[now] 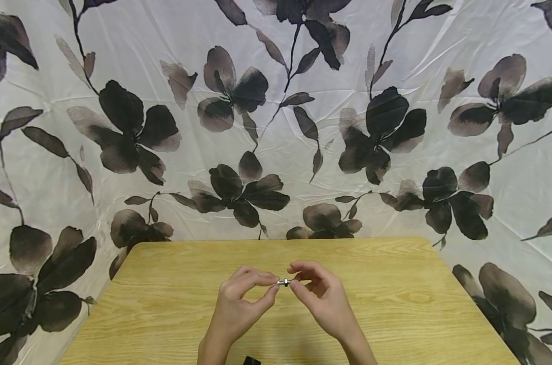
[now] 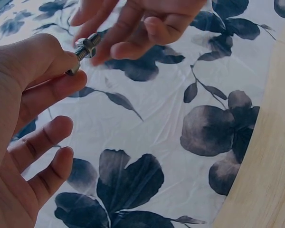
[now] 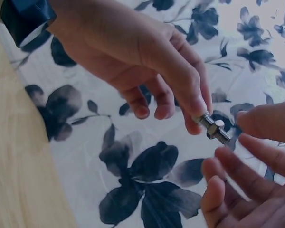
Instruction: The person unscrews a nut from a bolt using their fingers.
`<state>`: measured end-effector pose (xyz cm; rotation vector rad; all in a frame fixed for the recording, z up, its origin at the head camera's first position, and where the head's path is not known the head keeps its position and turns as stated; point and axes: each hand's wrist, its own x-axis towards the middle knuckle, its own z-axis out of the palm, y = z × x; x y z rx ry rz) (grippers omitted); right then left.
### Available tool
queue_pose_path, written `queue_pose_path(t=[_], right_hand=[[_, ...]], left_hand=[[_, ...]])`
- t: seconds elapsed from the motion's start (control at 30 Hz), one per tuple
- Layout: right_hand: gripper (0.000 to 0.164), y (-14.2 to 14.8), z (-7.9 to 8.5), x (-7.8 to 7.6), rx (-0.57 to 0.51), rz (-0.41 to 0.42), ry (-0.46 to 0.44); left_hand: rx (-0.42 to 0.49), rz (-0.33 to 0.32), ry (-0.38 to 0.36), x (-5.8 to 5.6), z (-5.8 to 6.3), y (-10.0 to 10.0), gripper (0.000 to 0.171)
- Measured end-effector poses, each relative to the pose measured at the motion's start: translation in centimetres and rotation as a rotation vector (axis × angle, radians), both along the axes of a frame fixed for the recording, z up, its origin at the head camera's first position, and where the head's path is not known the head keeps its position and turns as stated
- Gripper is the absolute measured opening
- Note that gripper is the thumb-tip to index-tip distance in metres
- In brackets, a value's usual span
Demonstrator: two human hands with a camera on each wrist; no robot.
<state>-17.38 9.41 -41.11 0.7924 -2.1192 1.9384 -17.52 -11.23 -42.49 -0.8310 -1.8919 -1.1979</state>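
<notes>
A short metal bolt (image 3: 223, 137) with a hex nut (image 3: 215, 129) partway along its thread is held above the wooden table. Thumb and index finger of my left hand (image 1: 243, 301) pinch its head end, and the remaining fingers are spread loosely in the left wrist view. Beside the bolt's free threaded end is my right hand (image 1: 323, 301). In the right wrist view, its thumb and bent fingers stand slightly apart from the thread and nut, gripping nothing. The bolt head is mostly covered by the left fingertips.
A light wood-grain table (image 1: 166, 284) lies beneath both hands. Behind and beside it hangs a white cloth (image 1: 312, 167) with dark flower print. A black device (image 3: 26, 21) sits on the left wrist, and a small black object (image 1: 251, 361) shows at the bottom edge.
</notes>
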Motion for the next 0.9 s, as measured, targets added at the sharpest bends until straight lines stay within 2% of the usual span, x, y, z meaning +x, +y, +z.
queue_pose_path(t=[0.17, 0.3, 0.63, 0.9], right_hand=[[0.021, 0.07, 0.22, -0.06, 0.066, -0.056, -0.171], [0.023, 0.06, 0.31, -0.09, 0.117, -0.039, -0.218], [0.014, 0.11, 0.09, -0.11, 0.086, 0.016, -0.122], [0.013, 0.07, -0.16, -0.02, 0.068, 0.015, -0.036]], left_hand=[[0.003, -0.003, 0.025, -0.07, -0.01, -0.02, 0.031], [0.008, -0.012, 0.036, -0.10, -0.04, 0.01, 0.032], [0.008, -0.020, 0.032, -0.12, 0.05, -0.05, 0.032], [0.006, -0.018, 0.004, -0.03, -0.01, -0.09, 0.031]])
